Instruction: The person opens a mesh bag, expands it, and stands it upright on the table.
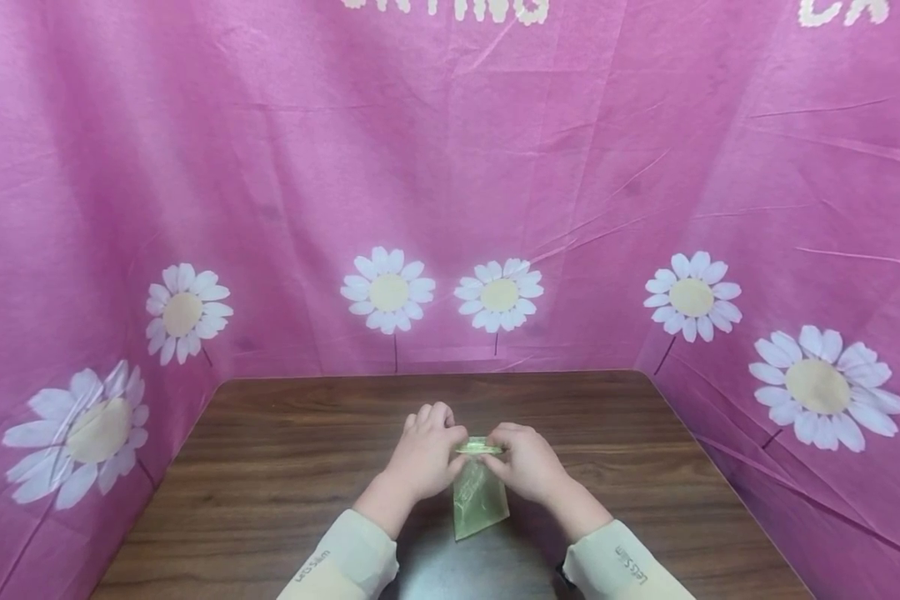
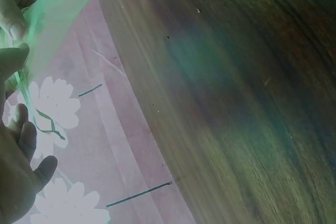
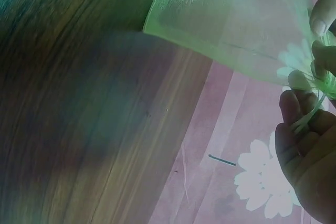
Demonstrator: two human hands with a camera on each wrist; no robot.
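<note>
2 bare hands at work near the middle of a dark-brown wood-grain table (image 1: 285, 467). Between them, a small, sheer, pale-green mesh pouch (image 1: 482, 497), its mouth uppermost and its body hanging below, toward the person. Head view can't settle whether the lower edge touches the wood; the wrist views suggest it is held up, with background showing through the weave.

Left hand (image 1: 423, 454): thumb and forefinger pinch the left end of the gathered mouth; the other fingers bend loosely, away from the mesh. Right hand (image 1: 531, 467): same pinch at the right end, other fingers curled in. Gap between the 2 grips narrow, about the width of the mouth. My reading: a hold at each end keeps so limp a fabric spread and steady, with the body free to hang.

Thin green ribbon cord (image 2: 50, 124) loops loose beside the left fingers; pale strands cross the right fingers too (whether gripped or merely resting there, I cannot tell).

Cream sleeves with dark lettering (image 1: 348, 558) end at the wrists, well off the mesh. Beyond the table, a pink fabric curtain (image 1: 450, 167), 6 large white daisies printed on it.
</note>
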